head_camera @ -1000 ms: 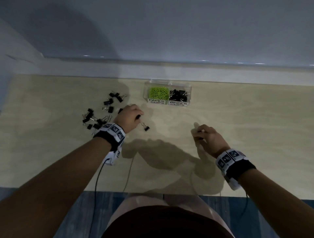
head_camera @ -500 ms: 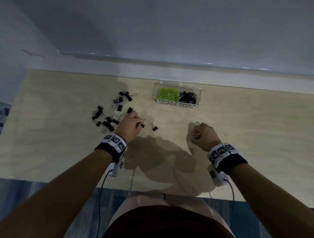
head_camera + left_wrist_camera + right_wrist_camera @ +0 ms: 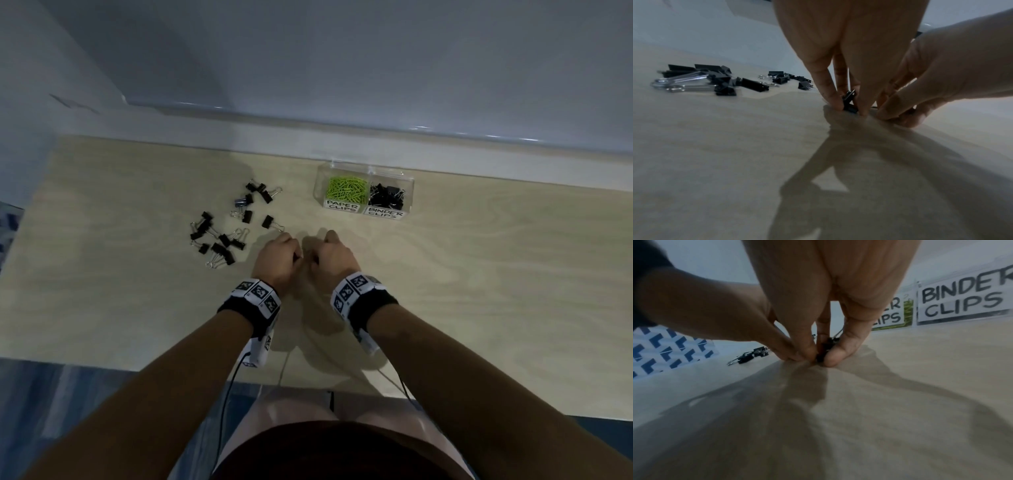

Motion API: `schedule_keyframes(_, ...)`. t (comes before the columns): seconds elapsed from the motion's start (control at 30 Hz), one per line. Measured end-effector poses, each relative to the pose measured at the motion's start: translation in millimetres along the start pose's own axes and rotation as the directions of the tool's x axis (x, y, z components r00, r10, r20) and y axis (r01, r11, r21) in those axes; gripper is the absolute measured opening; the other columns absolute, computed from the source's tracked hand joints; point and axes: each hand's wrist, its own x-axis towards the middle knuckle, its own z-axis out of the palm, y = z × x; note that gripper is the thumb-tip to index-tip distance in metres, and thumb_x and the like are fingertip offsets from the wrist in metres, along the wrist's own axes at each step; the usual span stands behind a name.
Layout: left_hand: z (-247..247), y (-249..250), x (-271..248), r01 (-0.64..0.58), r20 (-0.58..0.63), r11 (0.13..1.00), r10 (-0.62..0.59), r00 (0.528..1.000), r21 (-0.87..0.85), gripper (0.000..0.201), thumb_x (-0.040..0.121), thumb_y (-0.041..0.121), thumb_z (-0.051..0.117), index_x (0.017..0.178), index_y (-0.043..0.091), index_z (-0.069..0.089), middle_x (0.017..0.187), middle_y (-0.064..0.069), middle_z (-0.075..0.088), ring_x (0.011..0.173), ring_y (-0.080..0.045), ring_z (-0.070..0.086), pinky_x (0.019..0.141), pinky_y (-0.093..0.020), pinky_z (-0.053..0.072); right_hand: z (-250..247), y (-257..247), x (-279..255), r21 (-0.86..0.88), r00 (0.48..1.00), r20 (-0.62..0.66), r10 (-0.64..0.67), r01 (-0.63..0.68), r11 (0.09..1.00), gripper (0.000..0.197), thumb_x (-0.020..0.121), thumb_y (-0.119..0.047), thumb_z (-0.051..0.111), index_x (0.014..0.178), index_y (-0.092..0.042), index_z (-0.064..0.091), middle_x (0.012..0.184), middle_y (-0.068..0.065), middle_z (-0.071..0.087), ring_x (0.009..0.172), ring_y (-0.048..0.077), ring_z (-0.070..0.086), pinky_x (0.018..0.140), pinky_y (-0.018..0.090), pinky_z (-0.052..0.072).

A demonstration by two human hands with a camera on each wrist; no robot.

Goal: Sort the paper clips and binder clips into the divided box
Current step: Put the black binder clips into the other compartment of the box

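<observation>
While both hands meet low on worktop [image 3: 462, 291]: left hand [image 3: 278, 257] pinches binder clip [image 3: 849, 101], right hand [image 3: 333, 257] fingers [image 3: 840, 352] pinch another; likely gathering for divided box [image 3: 409, 192].

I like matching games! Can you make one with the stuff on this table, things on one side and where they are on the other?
Things:
1. green paper clips
2. loose clip pile
3. one binder clip
4. box

Places:
A. at the table's far edge
B. on the table, left of both hands
C. pinched in the left hand, right hand touching
D. box's left compartment

Pairs: 1-D, 2-B, 3-C, 4-A
</observation>
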Motion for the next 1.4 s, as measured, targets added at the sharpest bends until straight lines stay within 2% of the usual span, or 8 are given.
schedule_keyframes(0.2, 2.3, 6.0, 4.0, 0.004, 0.014, 0.999, -0.003, 1.0, -0.047, 0.013, 0.077, 0.015, 0.063, 0.08, 0.003, 0.057, 0.089, -0.017, 0.06, 0.082, -0.035, 0.057, 0.07, -0.037, 0.042, -5.9, -0.4, -5.0, -0.055, 0.998, 0.033, -0.051, 0.053, 0.997, 0.036, 0.085, -0.016, 0.053, 0.121, -0.013, 0.051, 0.116, 0.016, 0.046, 0.092, 0.039, 0.056, 0.084, 0.039, 0.046)
schedule_keyframes(0.37, -8.6, 23.4, 9.0, 0.025, -0.05, 0.962, -0.04, 0.998, -0.272, 0.009, 0.074, 0.012, 0.069, 0.082, 0.01, 0.064, 0.083, -0.004, 0.067, 0.077, -0.019, 0.063, 0.074, -0.031, 0.054, -21.2, 33.6, -16.8, 0.166, 0.989, -0.125, 0.075, -0.053, 0.985, 0.016, 0.076, -0.023, 0.068, 0.076, -0.008, 0.064, 0.073, 0.005, 0.054, 0.07, 0.026, 0.055, 0.065, 0.029, 0.044)
schedule_keyframes(0.47, -25.3, 59.4, 25.6, -0.053, -0.094, 0.912, 0.016, 0.995, -0.406, 0.012, 0.076, 0.01, 0.071, 0.087, 0.007, 0.066, 0.085, -0.004, 0.068, 0.077, -0.013, 0.062, 0.069, -0.013, 0.047, -43.7, 60.7, -20.3, 0.363, 0.938, -0.272, 0.213, -0.105, 0.926, 0.005, 0.069, -0.014, 0.073, 0.068, -0.011, 0.069, 0.07, 0.008, 0.069, 0.064, 0.022, 0.062, 0.067, 0.034, 0.055)
schedule_keyframes(0.57, -33.3, 99.5, 51.4, -0.126, -0.134, 0.867, 0.07, 0.989, -0.482, 0.011, 0.078, 0.01, 0.071, 0.086, 0.004, 0.066, 0.084, -0.007, 0.07, 0.074, -0.014, 0.062, 0.068, -0.018, 0.048, -81.8, 77.9, -17.1, 0.455, 0.874, -0.38, 0.301, -0.107, 0.884, 0.013, 0.067, -0.005, 0.07, 0.066, -0.018, 0.068, 0.068, 0.005, 0.069, 0.064, 0.022, 0.067, 0.066, 0.033, 0.058)
schedule_keyframes(0.7, -30.4, 138.4, 79.9, -0.078, -0.104, 0.861, 0.029, 0.994, -0.503, 0.013, 0.083, 0.012, 0.066, 0.091, 0.001, 0.066, 0.091, -0.014, 0.071, 0.082, -0.024, 0.065, 0.075, -0.03, 0.052, -124.3, 87.4, 2.9, 0.353, 0.825, -0.5, 0.264, -0.084, 0.932, 0.007, 0.068, -0.008, 0.067, 0.07, -0.014, 0.07, 0.068, 0.003, 0.066, 0.066, 0.018, 0.062, 0.066, 0.022, 0.047)
schedule_keyframes(0.9, -39.6, 124.0, 77.0, -0.082, -0.025, 0.857, 0.08, 0.996, -0.51, 0.033, 0.094, 0.01, 0.052, 0.125, 0.005, 0.057, 0.124, -0.013, 0.062, 0.112, -0.024, 0.059, 0.099, -0.034, 0.047, -123.2, 90.3, 30.5, 0.124, 0.909, -0.37, 0.191, -0.155, 0.98, 0.019, 0.076, -0.011, 0.066, 0.094, -0.014, 0.072, 0.095, 0.012, 0.068, 0.087, 0.025, 0.062, 0.075, 0.022, 0.043)
schedule_keyframes(1.07, -53.8, 44.6, 33.6, -0.102, -0.094, 0.87, 0.064, 0.994, -0.483, 0.027, 0.09, 0.006, 0.055, 0.116, 0.009, 0.061, 0.112, -0.008, 0.066, 0.092, -0.016, 0.063, 0.086, -0.032, 0.054, -95.1, 64.8, 24.4, 0.027, 0.842, -0.54, -0.014, 0.034, 0.999, 0.02, 0.074, -0.005, 0.059, 0.087, -0.013, 0.072, 0.09, 0.015, 0.064, 0.078, 0.034, 0.06, 0.073, 0.036, 0.052)
schedule_keyframes(1.4, -62.5, -110.8, -26.0, 0.232, -0.17, 0.973, -0.227, 0.959, 0.014, 0.027, 0.082, 0.013, 0.063, 0.108, 0.01, 0.059, 0.121, -0.017, 0.048, 0.104, -0.036, 0.052, 0.091, -0.041, 0.046, 12.8, -56.1, 74.2, -0.173, 0.979, 0.005, -0.206, 0.204, 0.964, 0.038, 0.083, -0.007, 0.05, 0.119, -0.017, 0.056, 0.124, 0.013, 0.042, 0.111, 0.033, 0.039, 0.09, 0.04, 0.044)
